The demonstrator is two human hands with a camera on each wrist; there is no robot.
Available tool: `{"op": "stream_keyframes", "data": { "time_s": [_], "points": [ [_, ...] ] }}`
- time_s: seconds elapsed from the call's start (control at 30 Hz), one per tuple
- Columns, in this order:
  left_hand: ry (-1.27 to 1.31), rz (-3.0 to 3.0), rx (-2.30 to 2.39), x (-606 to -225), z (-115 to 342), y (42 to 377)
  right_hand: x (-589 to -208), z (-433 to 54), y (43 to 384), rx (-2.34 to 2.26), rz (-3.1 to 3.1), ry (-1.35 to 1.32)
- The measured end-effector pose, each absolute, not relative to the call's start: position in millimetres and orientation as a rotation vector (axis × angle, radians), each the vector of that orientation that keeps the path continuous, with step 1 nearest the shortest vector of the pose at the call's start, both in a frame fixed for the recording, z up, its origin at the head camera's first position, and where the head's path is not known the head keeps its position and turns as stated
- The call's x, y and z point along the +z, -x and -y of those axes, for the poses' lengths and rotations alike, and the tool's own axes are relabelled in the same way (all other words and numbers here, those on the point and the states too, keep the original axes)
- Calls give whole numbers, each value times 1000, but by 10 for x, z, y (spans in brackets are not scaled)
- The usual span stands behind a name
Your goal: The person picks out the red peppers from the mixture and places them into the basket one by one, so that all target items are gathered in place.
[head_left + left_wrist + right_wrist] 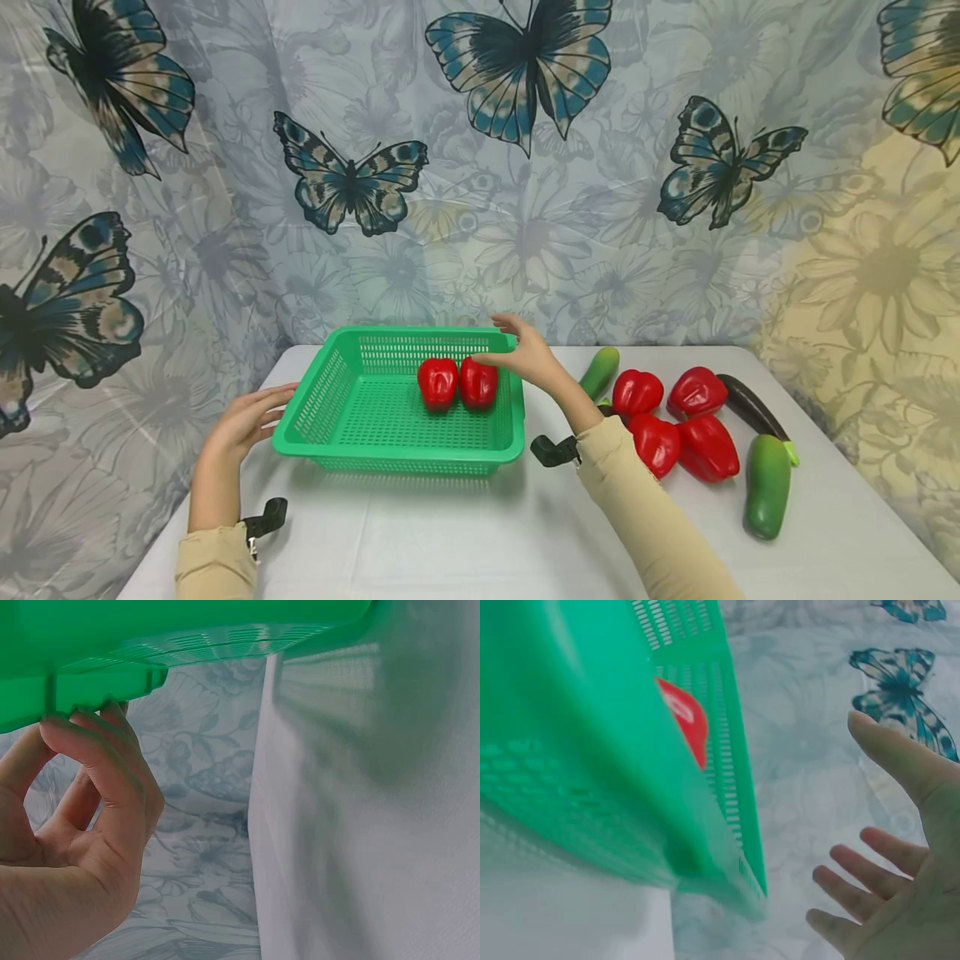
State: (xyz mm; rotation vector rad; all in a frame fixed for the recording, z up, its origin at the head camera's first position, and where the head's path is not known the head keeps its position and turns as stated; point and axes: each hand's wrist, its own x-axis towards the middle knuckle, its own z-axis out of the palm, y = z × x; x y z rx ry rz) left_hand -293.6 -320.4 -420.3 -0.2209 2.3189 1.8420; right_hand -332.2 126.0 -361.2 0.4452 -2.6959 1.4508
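Note:
A green plastic basket [397, 454] with slotted walls stands on the white table. Two red bell peppers [438, 384] sit side by side in its right part. At the left rim, my left hand [242, 421] holds the edge with bent fingers; the left wrist view has the fingertips [56, 731] right against the rim's lip. Over the right back corner hovers my right hand [525, 354], thumb and fingers spread, holding nothing. In the head view its thumb overlaps the right-hand pepper [478, 387]. The right wrist view has this hand beside the basket wall [731, 765], apart from it.
Several more red bell peppers [705, 450] lie to the right of the basket. Around them are a dark, long eggplant [753, 408], a green cucumber-like vegetable [767, 486] and another [600, 373] partly behind my right arm. A butterfly-print curtain [525, 250] hangs behind the table.

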Motion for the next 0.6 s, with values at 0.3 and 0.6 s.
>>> {"op": "stream_keyframes", "data": {
  "time_s": [0.3, 0.6],
  "points": [
    [219, -2304, 1868, -4195, 3209, 2917, -3644, -1509, 3253, 1490, 2643, -420],
    [202, -2322, 1849, -4201, 3207, 2926, -3675, -1766, 3195, 1499, 2624, -326]
  ]
}}
